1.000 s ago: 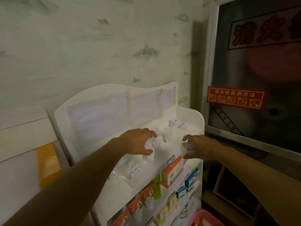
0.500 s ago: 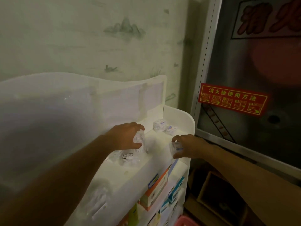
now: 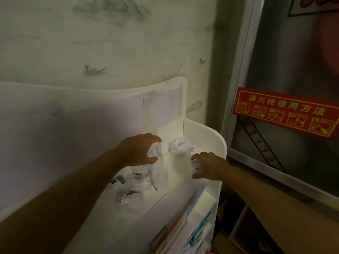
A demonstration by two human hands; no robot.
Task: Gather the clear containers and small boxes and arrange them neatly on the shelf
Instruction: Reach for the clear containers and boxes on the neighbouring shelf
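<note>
- The left hand [image 3: 136,151] is above the top board of the white shelf [image 3: 205,136]; its fingers and thumb are curled around a clear container [image 3: 156,154], which it holds from above.
- Under and beside this container, more clear containers [image 3: 128,191] lie in a loose group on the left part of the top board; some have small dark labels.
- The right hand [image 3: 207,166] is near the right front edge of the same board, and its fingers are closed around a small box [image 3: 195,165] with blue print.
- In the back right corner of the board, a clear box with a label [image 3: 177,146] stands, and just beside it, to the right, lies another small box [image 3: 194,149].
- The two hands are apart from each other, with a bare part of the board between them.
- Lower levels of the shelf carry coloured cartons [image 3: 199,233], seen only from the edge.
- Behind the shelf there is a wall with a pale green landscape pattern [image 3: 110,43].
- At the right is a metal cabinet door with a red notice [image 3: 286,111] in yellow characters.
</note>
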